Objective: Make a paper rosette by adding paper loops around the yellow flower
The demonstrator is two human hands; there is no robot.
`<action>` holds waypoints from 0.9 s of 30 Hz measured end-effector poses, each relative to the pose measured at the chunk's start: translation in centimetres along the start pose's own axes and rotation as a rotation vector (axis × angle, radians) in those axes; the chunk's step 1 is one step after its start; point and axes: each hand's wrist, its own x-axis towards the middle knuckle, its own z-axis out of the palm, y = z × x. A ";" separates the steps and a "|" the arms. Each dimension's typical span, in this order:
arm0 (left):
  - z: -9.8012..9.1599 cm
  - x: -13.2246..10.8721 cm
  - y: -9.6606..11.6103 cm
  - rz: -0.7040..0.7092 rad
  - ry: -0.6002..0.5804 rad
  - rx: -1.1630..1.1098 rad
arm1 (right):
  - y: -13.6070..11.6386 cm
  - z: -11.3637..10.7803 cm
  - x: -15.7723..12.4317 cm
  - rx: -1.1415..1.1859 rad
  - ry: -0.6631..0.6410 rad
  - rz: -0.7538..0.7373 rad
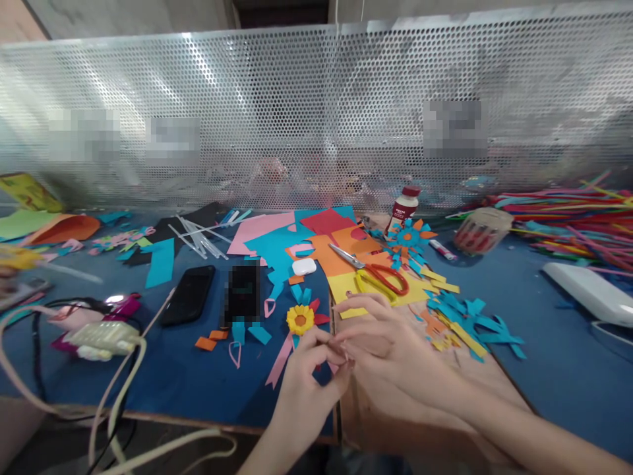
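Note:
My left hand [309, 386] and my right hand [395, 346] meet over the front of the table, thumbs and fingertips pinched together. Whatever they hold between the tips is too small and covered to make out. Just beyond my left fingers lies a yellow paper flower [301, 319] with an orange centre, red paper petals [321, 318] beside it. A pink paper ribbon [280, 361] with a notched end lies left of my left hand. Behind my right hand, scissors [363, 264] with red and yellow handles rest open on orange paper [326, 257] and yellow paper [415, 290].
Blue paper scraps [477, 320] lie right of my right hand. A bottle [403, 210] and a plastic jar [482, 231] stand behind, near coloured pipe cleaners [568, 218]. Phones [188, 295], a white earbud case [303, 266] and a cabled power strip [106, 335] sit leftward. A perforated metal panel [297, 99] closes the back.

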 end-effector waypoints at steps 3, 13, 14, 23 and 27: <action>0.0 0.1 0.0 0.002 -0.001 0.005 | -0.1 0.0 0.0 0.035 -0.009 0.013; 0.2 0.0 0.1 -0.008 -0.018 -0.048 | -0.3 0.0 0.2 0.048 -0.026 0.054; 0.2 0.0 0.1 -0.014 -0.022 -0.058 | -0.3 0.0 0.2 0.045 -0.028 0.056; -0.3 0.3 -0.1 -0.128 -0.057 -0.231 | 1.3 -0.8 0.0 0.163 -0.044 0.127; -0.3 0.3 -0.3 -0.148 -0.052 -0.269 | 1.8 -0.5 0.0 0.204 -0.042 0.136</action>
